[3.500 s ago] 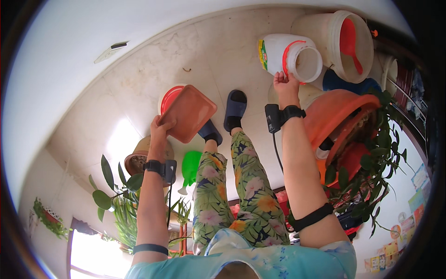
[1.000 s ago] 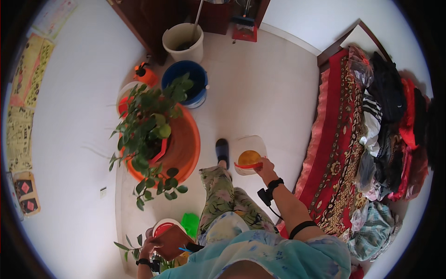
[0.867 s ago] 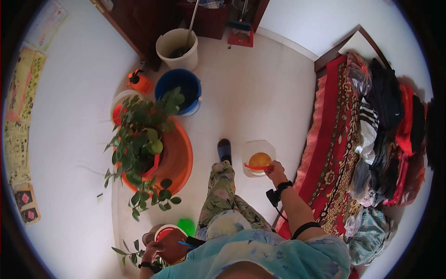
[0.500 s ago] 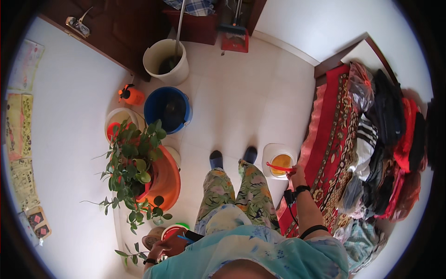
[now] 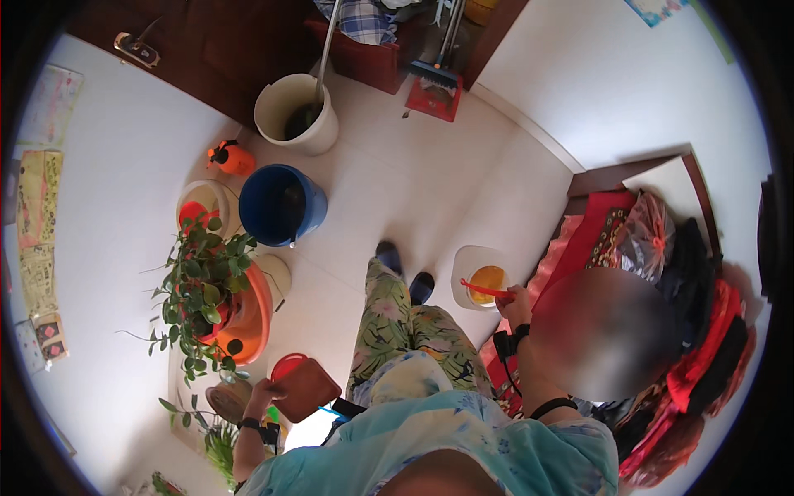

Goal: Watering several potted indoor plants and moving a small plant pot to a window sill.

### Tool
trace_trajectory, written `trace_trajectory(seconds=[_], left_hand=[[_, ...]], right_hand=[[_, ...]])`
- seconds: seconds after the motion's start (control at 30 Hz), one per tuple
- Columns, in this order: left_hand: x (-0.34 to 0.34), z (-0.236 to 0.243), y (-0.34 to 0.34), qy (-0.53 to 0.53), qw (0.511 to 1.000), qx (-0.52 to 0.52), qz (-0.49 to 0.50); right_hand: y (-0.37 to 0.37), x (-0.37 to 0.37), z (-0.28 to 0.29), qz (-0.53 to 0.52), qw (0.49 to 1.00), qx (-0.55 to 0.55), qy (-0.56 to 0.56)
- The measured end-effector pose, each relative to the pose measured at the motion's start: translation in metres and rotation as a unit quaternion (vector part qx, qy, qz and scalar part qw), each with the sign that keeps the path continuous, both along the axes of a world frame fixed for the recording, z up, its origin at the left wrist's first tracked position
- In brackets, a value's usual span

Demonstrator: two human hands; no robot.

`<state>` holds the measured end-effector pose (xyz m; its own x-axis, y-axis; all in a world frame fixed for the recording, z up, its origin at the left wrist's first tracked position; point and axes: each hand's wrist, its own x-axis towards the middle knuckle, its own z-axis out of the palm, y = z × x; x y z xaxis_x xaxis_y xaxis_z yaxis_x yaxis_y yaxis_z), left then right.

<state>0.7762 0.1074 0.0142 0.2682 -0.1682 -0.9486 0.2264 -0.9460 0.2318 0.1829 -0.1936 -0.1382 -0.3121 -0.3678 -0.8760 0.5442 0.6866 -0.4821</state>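
My right hand [image 5: 516, 306] is closed round a slim red plastic handle [image 5: 483, 288]. The handle lies across the mouth of a white container [image 5: 465, 263] with something yellow-orange [image 5: 490, 278] inside; its working end cannot be made out. At lower left, my left hand [image 5: 265, 397] grips the edge of a flat, squarish reddish-brown piece [image 5: 309, 392], and a red round rim [image 5: 288, 364] shows behind it. A brown round pot [image 5: 228, 400] stands beside that hand. A leafy plant [image 5: 203, 285] rises from an orange tub [image 5: 258, 318] farther ahead.
Along the left stand a blue bucket [image 5: 310, 207], a cream bucket [image 5: 321, 128] with a pole, and an orange spray bottle [image 5: 235, 159]. A red dustpan [image 5: 433, 101] lies ahead. At right, a bed with a red patterned cover [image 5: 571, 260] bears piled clothes, partly hidden by a blurred patch.
The whole view has turned and shifted. My left hand and the reddish-brown piece have come forward, out from beside my body. My right hand keeps the red handle over the white container.
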Motion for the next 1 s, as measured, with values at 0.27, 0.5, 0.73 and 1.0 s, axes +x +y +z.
trace_trajectory(seconds=[0.27,0.5,0.73,1.0], left_hand=[[-0.040,-0.073,-0.098,-0.026,0.999,-0.010,-0.036],[-0.055,-0.096,-0.245,-0.015,0.997,-0.030,-0.070],[-0.077,-0.133,-0.417,-0.098,0.973,-0.047,-0.202],[-0.153,-0.215,-0.573,-0.097,0.969,-0.129,-0.187]], right_hand=[[-0.161,-0.016,-0.014,0.010,0.999,0.030,-0.043],[-0.306,-0.025,-0.034,0.054,0.998,0.023,-0.013],[-0.440,-0.015,-0.053,0.077,0.992,0.075,0.059],[-0.551,-0.005,-0.107,0.224,0.972,0.004,0.067]])
